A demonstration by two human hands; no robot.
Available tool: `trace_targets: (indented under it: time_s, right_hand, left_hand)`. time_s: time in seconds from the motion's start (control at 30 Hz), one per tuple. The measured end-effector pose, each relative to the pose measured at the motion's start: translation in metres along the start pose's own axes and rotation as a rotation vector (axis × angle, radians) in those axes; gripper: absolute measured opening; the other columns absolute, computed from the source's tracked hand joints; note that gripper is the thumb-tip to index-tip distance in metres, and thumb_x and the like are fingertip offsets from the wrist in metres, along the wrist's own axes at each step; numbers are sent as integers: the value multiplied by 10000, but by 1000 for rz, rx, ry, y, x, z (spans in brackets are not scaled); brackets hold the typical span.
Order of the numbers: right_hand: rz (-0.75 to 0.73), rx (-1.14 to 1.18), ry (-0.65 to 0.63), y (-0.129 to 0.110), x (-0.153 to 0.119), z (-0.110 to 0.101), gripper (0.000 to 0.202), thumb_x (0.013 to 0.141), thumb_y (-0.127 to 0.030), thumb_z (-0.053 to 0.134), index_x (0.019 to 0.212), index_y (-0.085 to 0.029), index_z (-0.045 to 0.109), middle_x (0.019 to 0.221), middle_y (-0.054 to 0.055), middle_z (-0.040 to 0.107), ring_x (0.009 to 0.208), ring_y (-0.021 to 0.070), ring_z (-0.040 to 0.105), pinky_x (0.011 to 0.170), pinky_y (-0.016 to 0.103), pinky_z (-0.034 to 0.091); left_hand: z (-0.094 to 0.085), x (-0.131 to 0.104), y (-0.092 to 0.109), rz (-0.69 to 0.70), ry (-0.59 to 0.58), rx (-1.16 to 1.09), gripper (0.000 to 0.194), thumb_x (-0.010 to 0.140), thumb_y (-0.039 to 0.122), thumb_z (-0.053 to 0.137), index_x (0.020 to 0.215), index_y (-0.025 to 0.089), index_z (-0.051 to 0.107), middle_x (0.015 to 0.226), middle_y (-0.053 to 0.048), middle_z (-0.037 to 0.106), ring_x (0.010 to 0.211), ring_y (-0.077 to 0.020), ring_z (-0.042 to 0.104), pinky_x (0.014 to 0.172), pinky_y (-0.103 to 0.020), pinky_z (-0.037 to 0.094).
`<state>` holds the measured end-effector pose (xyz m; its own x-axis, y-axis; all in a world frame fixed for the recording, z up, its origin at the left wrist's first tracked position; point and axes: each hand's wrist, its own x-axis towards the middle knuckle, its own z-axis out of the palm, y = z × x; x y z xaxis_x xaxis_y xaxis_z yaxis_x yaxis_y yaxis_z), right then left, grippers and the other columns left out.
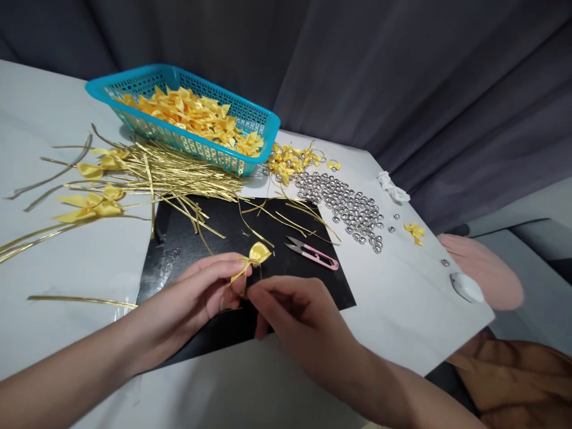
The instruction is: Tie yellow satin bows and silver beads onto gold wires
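Between thumb and fingers, my left hand [218, 286] pinches a yellow satin ribbon bow [259, 252] above a black mat [187, 226]. A thin gold cord hangs from the middle of the bow toward my right hand [295, 310]. That hand is closed, its thumb and forefinger pinched at the cord's lower end; the fingertips partly hide what they grip. Pink-handled thread snips [319, 256] lie on the mat just beyond my right hand. Loose gold cords [174, 173] are heaped past the mat's far edge.
A blue plastic basket [179, 134] of yellow bows stands at the back. Right of it are finished-looking bows with cords [290, 161] and a spread of silver beads [344, 202]. A white computer mouse [467, 287] sits near the table's right edge. Yellow bows [92, 205] lie at left.
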<state>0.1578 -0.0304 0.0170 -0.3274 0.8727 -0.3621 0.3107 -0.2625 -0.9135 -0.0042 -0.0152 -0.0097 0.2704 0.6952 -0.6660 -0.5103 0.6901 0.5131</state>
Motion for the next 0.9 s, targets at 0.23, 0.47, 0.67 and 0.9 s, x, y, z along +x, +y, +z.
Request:
trace_targets:
  time_s: [0.23,0.47,0.67,0.9]
  right_hand:
    - [-166,-73,140,6,2,9,143,767,-291,700,856,-179,710,594,-33,545,464,47,378,414,173,286]
    - [-236,7,175,8,3,10,139,827,-283,621,742,-176,645,525,-47,476,449,54,315,407,194,254]
    - [-115,118,90,-9,3,-8,226,830,-363,618,730,-187,519,555,-76,349,463,49,273,413,185,218]
    - [55,34,-77,-14,3,-36,126,841,-278,634,840,-162,584,617,-38,564,501,44,415,454,162,275]
  left_hand:
    - [6,0,-1,79,-58,89,135,595,203,839,594,189,704,592,33,630,582,-78,555,494,-106,450]
    - [8,1,-4,151,-122,171,218,586,277,838,520,171,659,505,44,559,496,-65,472,481,-126,414]
    - [3,2,-4,162,-125,194,214,656,283,798,539,176,653,519,51,542,514,-60,467,495,-106,417]
    - [6,1,0,130,-95,143,227,667,234,789,532,174,616,517,57,496,497,-58,435,494,-98,438]
